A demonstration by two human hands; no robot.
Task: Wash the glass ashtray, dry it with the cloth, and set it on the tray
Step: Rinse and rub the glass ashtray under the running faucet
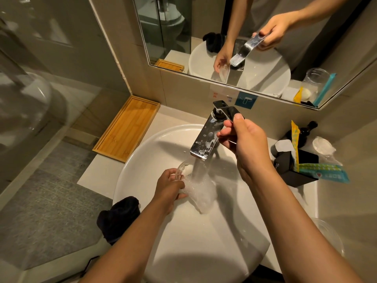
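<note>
Left hand [170, 185]: fingers gripping the glass ashtray [182, 170], tilting it beside the water running from the faucet [206, 137], inside the white basin [142, 152]. Right hand [244, 139]: pinching the faucet lever [232, 113]. 1 dark cloth [120, 218] is lying on the basin's near-left rim. 1 wooden tray [126, 127] is sitting far left, bare.

Left hand [170, 185] holds glass ashtray [182, 169] tilted under running faucet [206, 137] above basin [142, 160]; right hand [244, 141] grips faucet lever [230, 112].
</note>
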